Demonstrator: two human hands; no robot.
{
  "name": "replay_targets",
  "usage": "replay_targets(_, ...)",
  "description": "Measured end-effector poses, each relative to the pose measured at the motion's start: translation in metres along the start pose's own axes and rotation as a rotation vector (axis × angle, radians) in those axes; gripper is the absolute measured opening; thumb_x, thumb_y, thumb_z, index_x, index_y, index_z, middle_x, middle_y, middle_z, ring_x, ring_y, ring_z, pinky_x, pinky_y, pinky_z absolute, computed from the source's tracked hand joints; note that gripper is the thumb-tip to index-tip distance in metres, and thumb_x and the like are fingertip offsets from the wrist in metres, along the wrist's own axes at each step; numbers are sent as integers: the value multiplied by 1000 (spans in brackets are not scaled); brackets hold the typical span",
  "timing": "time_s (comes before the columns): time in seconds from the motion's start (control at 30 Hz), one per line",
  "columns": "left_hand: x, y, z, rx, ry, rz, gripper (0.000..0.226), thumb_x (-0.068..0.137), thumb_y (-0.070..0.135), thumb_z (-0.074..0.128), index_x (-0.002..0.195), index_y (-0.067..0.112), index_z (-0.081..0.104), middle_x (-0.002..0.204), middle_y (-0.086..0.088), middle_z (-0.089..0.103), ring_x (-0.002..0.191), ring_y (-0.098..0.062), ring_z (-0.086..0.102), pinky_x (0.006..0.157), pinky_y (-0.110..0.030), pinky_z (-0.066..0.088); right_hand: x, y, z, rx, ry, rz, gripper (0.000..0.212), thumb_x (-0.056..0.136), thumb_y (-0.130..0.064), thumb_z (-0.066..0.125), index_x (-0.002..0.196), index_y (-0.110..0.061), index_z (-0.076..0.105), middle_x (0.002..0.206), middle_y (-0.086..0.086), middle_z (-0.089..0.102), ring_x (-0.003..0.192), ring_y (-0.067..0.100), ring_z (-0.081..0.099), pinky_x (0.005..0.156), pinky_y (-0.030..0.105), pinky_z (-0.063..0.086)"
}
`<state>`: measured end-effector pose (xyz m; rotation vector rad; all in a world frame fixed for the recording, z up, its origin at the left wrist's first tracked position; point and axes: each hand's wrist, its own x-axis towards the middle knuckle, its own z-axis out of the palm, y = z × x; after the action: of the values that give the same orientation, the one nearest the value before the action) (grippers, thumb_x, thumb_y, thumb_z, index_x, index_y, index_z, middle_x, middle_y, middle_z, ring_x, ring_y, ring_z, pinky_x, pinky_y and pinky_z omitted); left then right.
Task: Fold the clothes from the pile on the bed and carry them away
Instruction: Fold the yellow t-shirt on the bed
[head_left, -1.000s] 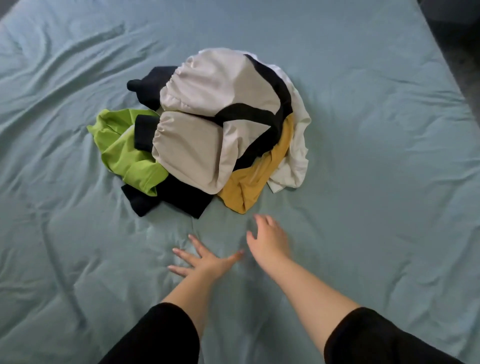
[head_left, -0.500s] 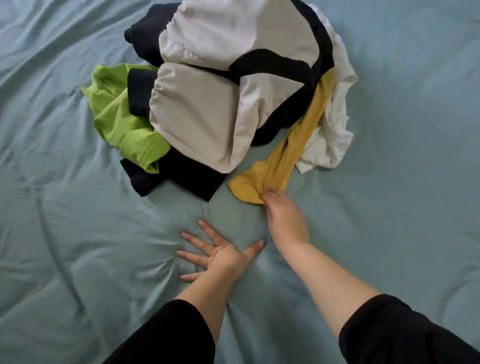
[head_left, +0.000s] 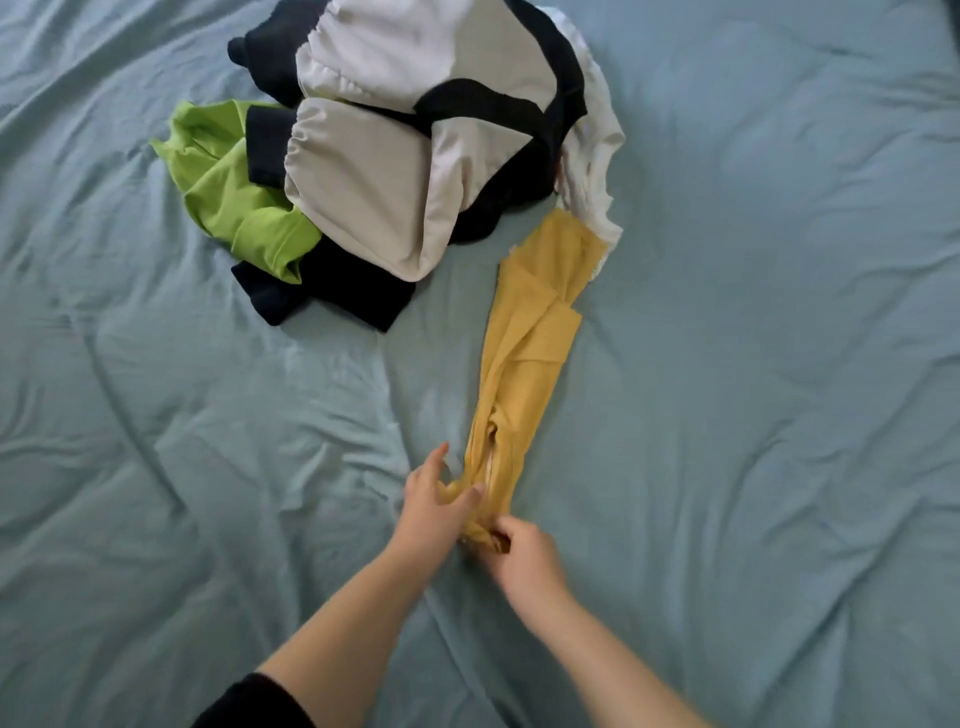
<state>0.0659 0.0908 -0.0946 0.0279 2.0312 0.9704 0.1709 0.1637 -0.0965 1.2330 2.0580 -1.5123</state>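
Gripping the bunched near end of a yellow garment (head_left: 530, 353) with left hand (head_left: 431, 512) and right hand (head_left: 524, 558), close together. Stretched lengthwise over the wrinkled teal bed sheet (head_left: 779, 364), meeting the pile (head_left: 395, 171) of clothes at the far end.

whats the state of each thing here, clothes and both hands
yellow garment: bunched lengthwise, stretched out, unfolded
left hand: pinches its near end
right hand: grips its near end
grey-and-black garment: crumpled, on top of the others
green garment: crumpled, partly under it
dark garment: crumpled, underneath
white garment: crumpled, unfolded
bed sheet: wrinkled
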Motion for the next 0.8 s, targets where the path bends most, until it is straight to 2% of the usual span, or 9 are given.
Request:
replay_targets(0.1,-15,-3,21,-41,-56,-87,55,89,20,67,138,26,44,115,-6,55,110,-25,56,103,-36,42,-37,24,5,191,-105,75,20,84,-6,66,78,-25,66,74,-10,68,61,-7,57,63,15,45)
replay_targets(0.23,-35,-16,33,-115,-95,-139,20,95,18,59,111,8,63,100,-16,71,97,-32,66,94,-48,50,-53,45,2,523,132,186,12,92,-5,57,94,-15,65,91,7,71,86,15,68,78,24,54)
replay_targets(0.27,-40,-21,33,-102,-82,-136,21,95,21,58,105,4,66,96,-16,71,93,-31,66,93,-45,51,-52,45,1,554,226,196,8,91,-11,62,98,-17,63,94,5,70,87,14,67,77,22,53)
replay_targets(0.37,-58,-33,36,-116,-84,-145,37,96,31,57,98,-6,61,79,-10,61,74,-22,58,76,-37,48,-37,33,2,654,309,165,34,84,-22,74,112,-24,56,100,0,67,89,10,66,73,18,51)
replay_targets(0.43,-69,-41,38,-146,-95,-160,41,98,34,53,91,-6,58,76,-8,55,72,-20,53,72,-35,44,-23,27,8,647,309,184,32,85,-22,72,113,-23,58,97,1,68,87,14,67,76,29,53)
replay_targets(0.5,-75,-46,35,-157,-52,-175,38,98,36,51,80,3,56,71,-5,51,69,-18,50,68,-33,41,-13,28,11,543,367,196,7,90,-21,65,94,-16,63,82,1,67,75,15,62,72,32,49)
replay_targets(0.6,-78,-59,21,-143,101,-206,35,99,32,51,86,1,60,75,-6,54,72,-18,51,66,-33,39,-11,52,-6,512,521,274,26,97,-22,53,79,-7,62,74,4,62,70,16,53,67,31,41)
replay_targets(0.7,-78,-80,-1,0,192,-253,31,100,25,49,87,0,63,83,-11,61,80,-23,54,69,-34,37,-27,99,-44,478,677,421,28,99,-18,49,87,3,63,84,13,60,81,21,53,70,31,38)
replay_targets(0.8,-84,-95,-9,150,144,-293,33,100,25,48,79,2,61,76,-10,60,75,-25,53,69,-37,40,-52,141,-74,489,529,546,19,99,-14,47,92,0,59,91,18,60,82,31,59,75,41,50)
